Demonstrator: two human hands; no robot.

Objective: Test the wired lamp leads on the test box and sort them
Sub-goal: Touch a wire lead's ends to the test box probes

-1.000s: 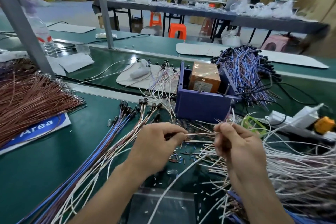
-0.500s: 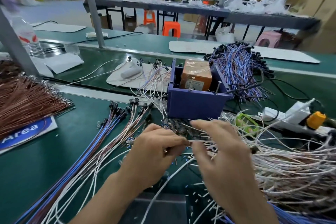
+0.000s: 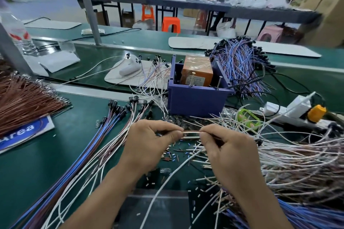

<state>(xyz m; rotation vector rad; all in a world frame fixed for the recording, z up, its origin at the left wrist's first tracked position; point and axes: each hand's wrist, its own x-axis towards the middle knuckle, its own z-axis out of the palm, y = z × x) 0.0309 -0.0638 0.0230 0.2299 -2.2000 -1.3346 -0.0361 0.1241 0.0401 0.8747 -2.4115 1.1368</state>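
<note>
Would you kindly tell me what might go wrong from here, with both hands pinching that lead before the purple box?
First, the lead pinched between the left hand and right hand sits right beside the tangled white pile; lifting it may snag neighbouring leads. Second, cut bits litter the mat beneath the hands and might get mixed in with the sorted row at left.

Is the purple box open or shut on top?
Open. The purple box has no lid, and you can see the orange block sitting inside it.
</note>
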